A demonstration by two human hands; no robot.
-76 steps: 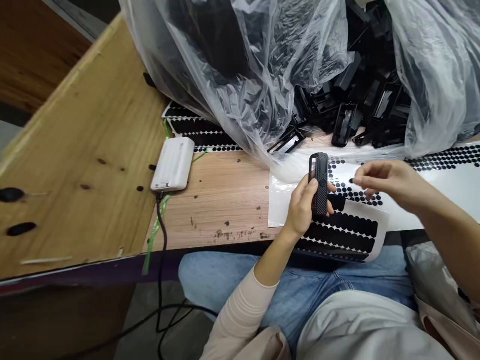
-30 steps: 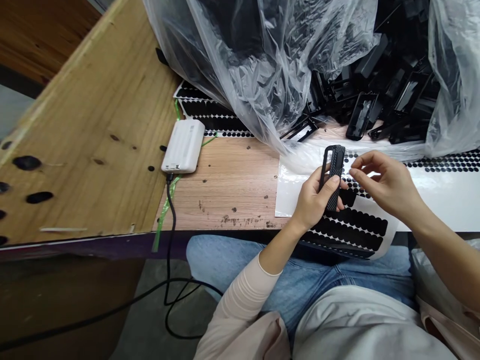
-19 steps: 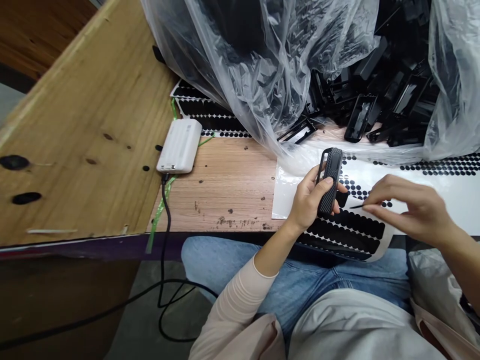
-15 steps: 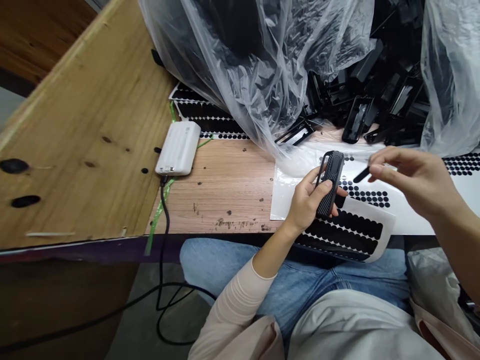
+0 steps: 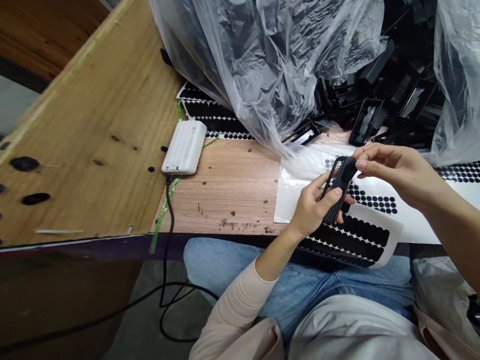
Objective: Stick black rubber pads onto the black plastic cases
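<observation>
My left hand (image 5: 312, 209) is closed around a slim black case (image 5: 333, 202) with a ribbed, carbon-like surface and an open loop along its left side. The case is tilted, its upper end leaning right. At that upper end my right hand (image 5: 403, 172) pinches with thumb and fingertips, touching the case. The narrow black strip in this pinch is mostly hidden against the dark case. Below both hands lies a backing sheet of black round stickers (image 5: 365, 235), curling over the table edge. Under it is a white sheet (image 5: 290, 202) with more black dots.
Black plastic housings (image 5: 365, 120) are heaped behind the hands, with clear plastic bags (image 5: 270, 75) draped around them. A white power bank (image 5: 184, 147) with a black cable (image 5: 169, 210) stands on the left, near a wooden panel (image 5: 93, 165). More sticker sheets (image 5: 213, 112) lie behind it.
My right hand has moved left with the black strip and now meets the case's upper end. The case has tilted further right. The whole view has shifted slightly.
</observation>
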